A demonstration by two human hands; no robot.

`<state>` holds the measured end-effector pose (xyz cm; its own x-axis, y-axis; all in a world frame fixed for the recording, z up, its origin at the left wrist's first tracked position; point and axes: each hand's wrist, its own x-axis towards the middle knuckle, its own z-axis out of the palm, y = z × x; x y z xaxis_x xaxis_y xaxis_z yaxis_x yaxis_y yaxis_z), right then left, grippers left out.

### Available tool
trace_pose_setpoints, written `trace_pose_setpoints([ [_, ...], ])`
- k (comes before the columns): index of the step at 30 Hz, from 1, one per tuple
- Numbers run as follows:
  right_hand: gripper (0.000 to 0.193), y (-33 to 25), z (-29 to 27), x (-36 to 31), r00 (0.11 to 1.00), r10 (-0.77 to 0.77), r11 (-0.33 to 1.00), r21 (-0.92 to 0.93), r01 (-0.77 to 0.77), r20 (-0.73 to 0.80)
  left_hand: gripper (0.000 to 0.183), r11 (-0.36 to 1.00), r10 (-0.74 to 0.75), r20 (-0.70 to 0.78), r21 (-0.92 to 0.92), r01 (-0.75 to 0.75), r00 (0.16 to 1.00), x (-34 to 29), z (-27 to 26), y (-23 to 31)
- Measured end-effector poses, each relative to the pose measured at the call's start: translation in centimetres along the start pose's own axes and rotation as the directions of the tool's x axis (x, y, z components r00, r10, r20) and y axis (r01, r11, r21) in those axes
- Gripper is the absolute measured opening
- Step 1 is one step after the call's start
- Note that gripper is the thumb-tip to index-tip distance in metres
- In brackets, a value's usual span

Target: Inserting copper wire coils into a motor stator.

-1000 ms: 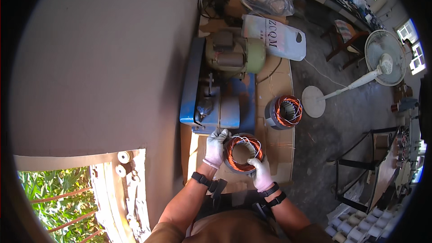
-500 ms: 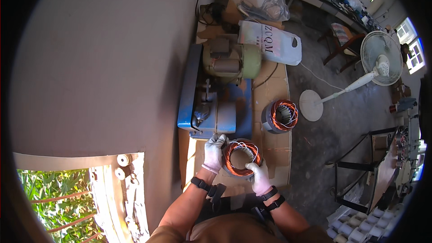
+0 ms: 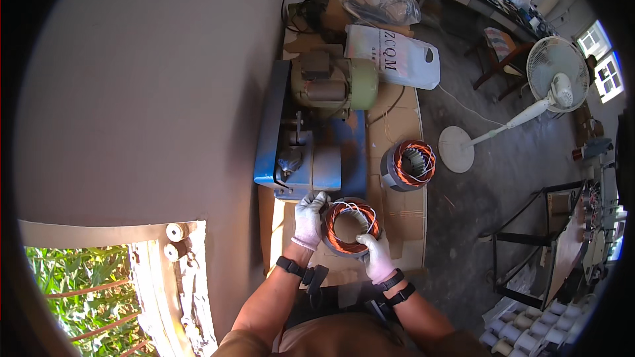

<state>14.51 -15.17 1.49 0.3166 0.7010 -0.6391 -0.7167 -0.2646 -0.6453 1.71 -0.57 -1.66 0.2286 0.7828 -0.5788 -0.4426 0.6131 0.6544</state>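
Note:
A motor stator [image 3: 329, 246] with orange copper windings and white ties sits at the front of the bench, its round bore facing up. My right hand [image 3: 377, 256], in a pale glove, grips its near right rim, with the thumb over the winding edge. My left hand [image 3: 308, 215], also gloved, is at the stator's left side with fingertips pinched together by the blue machine's front edge. Whatever those fingertips hold is too small to make out. A second wound stator [image 3: 391, 175] rests farther back on the right.
A blue machine [image 3: 327, 170] with a green electric motor [image 3: 363, 84] stands behind my hands. Cardboard [image 3: 407, 225] covers the bench. Beyond lies a white plastic bag [image 3: 420, 69]. A standing fan [image 3: 456, 149] and a black metal frame [image 3: 522, 241] stand at right.
The whole scene has shifted slightly up and left in view. Both hands keep their places at the stator, with little visible change in grip.

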Motion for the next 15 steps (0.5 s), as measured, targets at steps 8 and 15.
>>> trace_pose_setpoints([
  [8, 0.056, 3.4, -4.9, -2.8, 0.987, 0.005, 1.000, -0.015, -0.008, -0.161, 0.015, 0.994, -0.042, 0.059, 0.108, 0.036, 0.997, -3.5, -1.2, -4.8],
  [15, 0.081, 5.6, -7.1, -3.5, 0.995, -0.026, 0.980, -0.199, 0.007, -0.093, 0.013, 0.938, -0.108, 0.289, 0.347, 0.000, 0.951, -2.6, -2.3, -3.8],
])
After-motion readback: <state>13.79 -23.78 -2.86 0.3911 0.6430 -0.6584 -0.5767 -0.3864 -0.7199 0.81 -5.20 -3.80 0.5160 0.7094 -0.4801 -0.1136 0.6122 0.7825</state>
